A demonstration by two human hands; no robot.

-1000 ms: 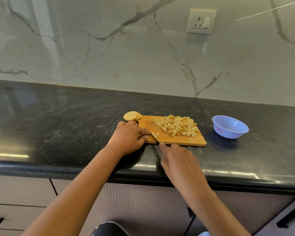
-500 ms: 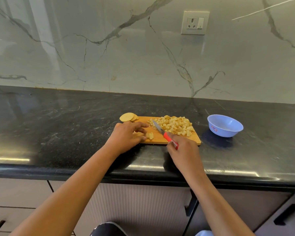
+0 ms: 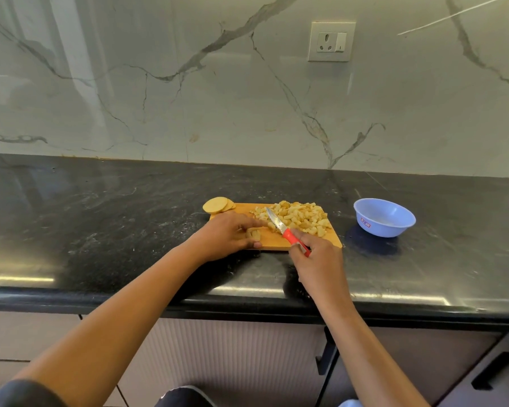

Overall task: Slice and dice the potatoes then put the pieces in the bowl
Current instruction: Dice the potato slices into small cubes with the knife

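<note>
A wooden cutting board [image 3: 279, 242] lies on the black counter. A heap of diced potato [image 3: 299, 219] covers its far right part. My left hand [image 3: 228, 235] rests on the board's left end, its fingers curled round a few cut potato pieces [image 3: 254, 234]. My right hand [image 3: 315, 259] grips the red handle of a small knife [image 3: 280, 227], whose blade points up and left toward the dice. A few round potato slices [image 3: 218, 204] lie stacked at the board's far left corner. The light blue bowl [image 3: 384, 217] stands to the right, with no potato visible inside.
The black stone counter [image 3: 115, 224] ends in a front edge close to my body. A marble wall with a socket [image 3: 331, 41] rises behind. Cabinet fronts with dark handles [image 3: 495, 370] sit below the counter.
My right hand has lifted the knife from a near-flat cut at the board's front edge and turned its blade toward the diced heap. My left hand stays on the cut pieces.
</note>
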